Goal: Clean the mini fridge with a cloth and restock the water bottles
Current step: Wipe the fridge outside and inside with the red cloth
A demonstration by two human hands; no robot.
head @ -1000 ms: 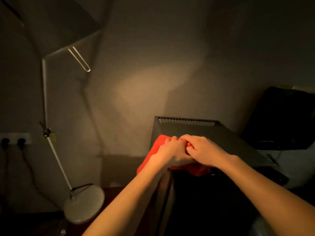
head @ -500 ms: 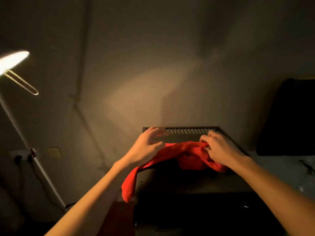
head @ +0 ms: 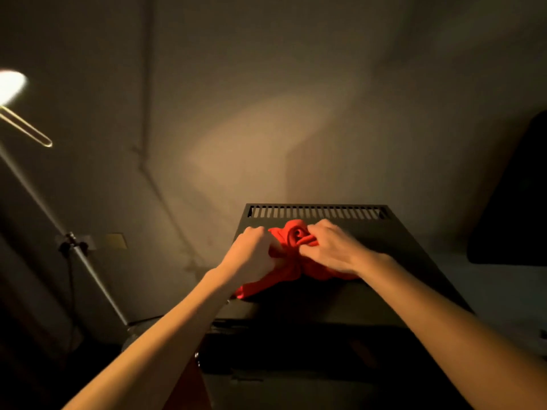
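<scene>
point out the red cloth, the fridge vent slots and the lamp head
red cloth (head: 296, 236): head view, bunched top fold between the hands
fridge vent slots (head: 316, 212): head view, middle of the slotted row
lamp head (head: 11, 85): head view, lit face

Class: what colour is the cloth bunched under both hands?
Bright red cloth, seen best in the head view.

The room is dim, lit by a floor lamp (head: 11, 84) at the far left whose bright head glows near the frame's edge and whose thin pole (head: 59, 229) slants down toward the floor. A plain wall (head: 266, 99) fills the back, meeting a second wall at a corner seam left of centre, with a warm patch of light on it and what may be a socket plate (head: 115, 241) low down. A large dark shape (head: 515, 208), too shadowed to identify, stands at the right edge.
</scene>
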